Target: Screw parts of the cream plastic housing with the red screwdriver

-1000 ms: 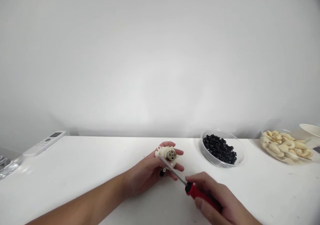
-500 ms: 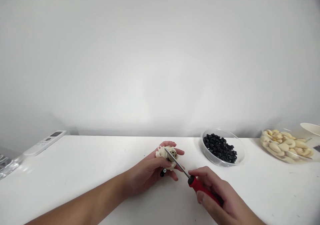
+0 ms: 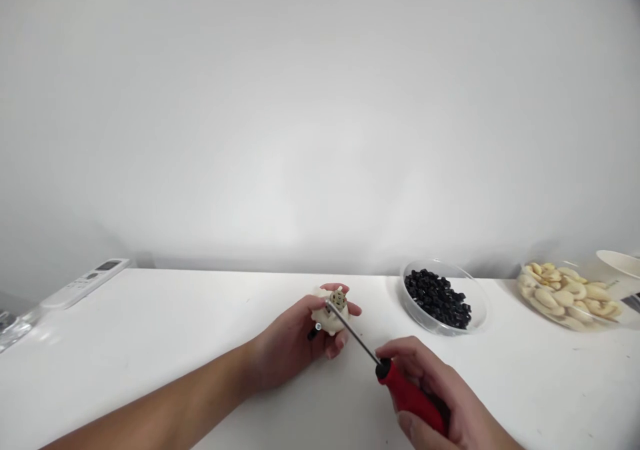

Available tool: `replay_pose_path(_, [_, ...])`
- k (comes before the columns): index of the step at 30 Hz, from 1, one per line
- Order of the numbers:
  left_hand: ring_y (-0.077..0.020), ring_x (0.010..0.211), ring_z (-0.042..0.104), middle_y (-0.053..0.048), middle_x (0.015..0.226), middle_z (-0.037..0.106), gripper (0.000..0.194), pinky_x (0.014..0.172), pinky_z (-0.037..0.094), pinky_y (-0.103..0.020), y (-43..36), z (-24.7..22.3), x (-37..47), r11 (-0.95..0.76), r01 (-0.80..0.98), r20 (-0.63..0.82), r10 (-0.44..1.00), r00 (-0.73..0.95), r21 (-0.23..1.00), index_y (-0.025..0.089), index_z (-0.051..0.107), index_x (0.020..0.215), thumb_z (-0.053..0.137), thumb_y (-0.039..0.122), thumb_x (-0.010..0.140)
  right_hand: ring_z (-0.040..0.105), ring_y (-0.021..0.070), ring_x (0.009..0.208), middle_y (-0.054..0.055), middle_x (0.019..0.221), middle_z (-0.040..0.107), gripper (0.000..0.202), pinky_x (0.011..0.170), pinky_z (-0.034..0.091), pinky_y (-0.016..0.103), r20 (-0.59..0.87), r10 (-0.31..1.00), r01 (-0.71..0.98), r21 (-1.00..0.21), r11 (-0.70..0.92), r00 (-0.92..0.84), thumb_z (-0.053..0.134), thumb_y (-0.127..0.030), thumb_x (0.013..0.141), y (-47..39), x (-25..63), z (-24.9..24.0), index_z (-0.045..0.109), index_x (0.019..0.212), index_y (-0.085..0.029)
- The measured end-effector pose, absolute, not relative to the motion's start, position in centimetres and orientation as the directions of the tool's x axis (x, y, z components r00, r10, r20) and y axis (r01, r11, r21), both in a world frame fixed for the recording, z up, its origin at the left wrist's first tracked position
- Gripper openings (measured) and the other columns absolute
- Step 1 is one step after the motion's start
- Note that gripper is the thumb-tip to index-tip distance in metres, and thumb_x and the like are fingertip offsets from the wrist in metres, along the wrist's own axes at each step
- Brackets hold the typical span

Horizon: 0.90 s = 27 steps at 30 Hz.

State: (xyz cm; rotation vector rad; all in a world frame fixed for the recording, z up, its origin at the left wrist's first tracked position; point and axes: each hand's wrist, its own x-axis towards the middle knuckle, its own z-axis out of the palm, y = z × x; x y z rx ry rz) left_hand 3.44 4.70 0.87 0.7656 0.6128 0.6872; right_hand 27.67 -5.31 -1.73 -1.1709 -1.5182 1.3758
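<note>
My left hand (image 3: 295, 333) is closed on a small cream-coloured part (image 3: 324, 320) with a greyish, perforated round piece on it. A short black piece with a light end (image 3: 314, 332) sticks out at its lower left. In my right hand (image 3: 440, 387) is a screwdriver with a red and black handle (image 3: 413, 393). Its metal shaft points up and left, and the tip lies at the cream part, beside my left thumb. Whether the tip touches the part or sits in a screw is too small to tell.
A clear round dish (image 3: 480, 310) holds many small black pieces. Farther right, a clear bowl (image 3: 525, 303) of cream-coloured pieces stands beside a pale cup (image 3: 617, 273). A white remote control (image 3: 83, 283) lies at the left, near crumpled clear plastic (image 3: 17, 330).
My left hand has turned the cream part and shifted it slightly left. The screwdriver tip has moved a little down and left with it; my right hand still grips the handle.
</note>
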Motion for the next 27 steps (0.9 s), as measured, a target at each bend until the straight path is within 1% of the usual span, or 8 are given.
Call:
replay_pose_path(2, [-0.0150, 0.067, 0.058, -0.013, 0.119, 0.065, 0.033, 0.064, 0.040, -0.030, 4.8, 0.8, 3.3, 0.546, -0.355, -0.234, 0.737, 0.634, 0.759, 0.018, 0.053, 0.127, 0.044, 0.038, 0.102, 0.063, 0.0249, 0.090, 0.007, 0.112, 0.070, 0.052, 0.077, 0.050, 0.035, -0.004, 0.951, 0.039, -0.999, 0.008, -0.308, 0.070, -0.037, 0.083, -4.9, 27.7, -1.5, 0.056, 0.133, -0.031])
replay_pose_path(6, [-0.0172, 0.067, 0.055, -0.014, 0.113, 0.063, 0.047, 0.063, 0.039, -0.031, 5.0, 0.8, 3.2, 0.590, -0.395, -0.238, 0.721, 0.651, 0.705, 0.016, 0.057, 0.127, 0.037, 0.051, 0.102, 0.061, 0.0237, 0.087, 0.006, 0.107, 0.069, 0.051, 0.078, 0.048, 0.035, 0.010, 0.956, -0.037, -0.999, -0.001, -0.293, 0.065, -0.031, 0.081, -4.6, 27.7, -1.3, 0.057, 0.132, -0.031])
replay_pose_path(9, [-0.0179, 0.067, 0.054, -0.012, 0.111, 0.063, 0.048, 0.064, 0.039, -0.031, 5.1, 0.7, 3.2, 0.599, -0.412, -0.264, 0.734, 0.625, 0.687, 0.017, 0.059, 0.129, 0.036, 0.050, 0.103, 0.059, 0.0234, 0.088, 0.004, 0.104, 0.067, 0.054, 0.075, 0.045, 0.033, 0.025, 0.956, -0.017, -1.000, 0.021, -0.292, 0.062, -0.026, 0.077, -4.7, 27.7, -1.3, 0.058, 0.130, -0.030])
replay_pose_path(13, [-0.0161, 0.066, 0.051, -0.010, 0.109, 0.063, 0.045, 0.062, 0.039, -0.030, 5.1, 0.8, 3.3, 0.600, -0.384, -0.310, 0.742, 0.594, 0.702, 0.018, 0.062, 0.129, 0.040, 0.049, 0.103, 0.059, 0.0247, 0.092, 0.007, 0.113, 0.068, 0.059, 0.068, 0.041, 0.031, 0.027, 0.949, 0.021, -0.999, 0.035, -0.314, 0.060, -0.021, 0.075, -4.6, 27.6, -1.5, 0.055, 0.133, -0.027])
replay_pose_path(17, [-0.0138, 0.064, 0.048, -0.010, 0.111, 0.063, 0.047, 0.062, 0.039, -0.029, 5.1, 1.1, 3.5, 0.599, -0.361, -0.307, 0.732, 0.608, 0.714, 0.019, 0.063, 0.125, 0.044, 0.055, 0.103, 0.060, 0.0216, 0.087, 0.006, 0.112, 0.068, 0.060, 0.068, 0.044, 0.030, 0.029, 0.957, 0.052, -0.998, 0.046, -0.288, 0.059, -0.016, 0.080, -4.4, 27.6, -1.6, 0.051, 0.138, -0.028])
replay_pose_path(22, [-0.0127, 0.062, 0.045, -0.009, 0.102, 0.062, 0.051, 0.062, 0.036, -0.029, 5.1, 1.2, 3.5, 0.583, -0.361, -0.278, 0.732, 0.622, 0.728, 0.018, 0.063, 0.124, 0.042, 0.059, 0.103, 0.062, 0.0225, 0.085, 0.003, 0.102, 0.065, 0.056, 0.079, 0.049, 0.037, 0.033, 0.985, 0.103, -0.993, 0.051, -0.172, 0.050, -0.031, 0.099, -4.4, 27.9, -2.1, 0.036, 0.152, -0.033])
replay_pose_path(25, [-0.0122, 0.060, 0.044, -0.009, 0.097, 0.061, 0.053, 0.064, 0.034, -0.029, 5.1, 0.9, 3.4, 0.567, -0.357, -0.231, 0.717, 0.657, 0.743, 0.018, 0.063, 0.125, 0.039, 0.060, 0.104, 0.064, 0.0277, 0.107, 0.007, 0.124, 0.064, 0.055, 0.098, 0.048, 0.045, 0.058, 0.992, 0.083, -0.994, 0.068, -0.115, 0.048, -0.046, 0.102, -4.3, 27.9, -2.7, 0.036, 0.155, -0.036])
replay_pose_path(27, [-0.0118, 0.059, 0.043, -0.009, 0.095, 0.061, 0.055, 0.064, 0.032, -0.030, 5.1, 0.7, 3.3, 0.555, -0.352, -0.192, 0.698, 0.690, 0.754, 0.017, 0.064, 0.124, 0.036, 0.060, 0.104, 0.056, 0.0311, 0.127, 0.009, 0.145, 0.056, 0.057, 0.109, 0.041, 0.050, 0.078, 0.992, 0.070, -0.994, 0.085, -0.101, 0.049, -0.053, 0.102, -4.2, 27.8, -3.0, 0.037, 0.155, -0.037])
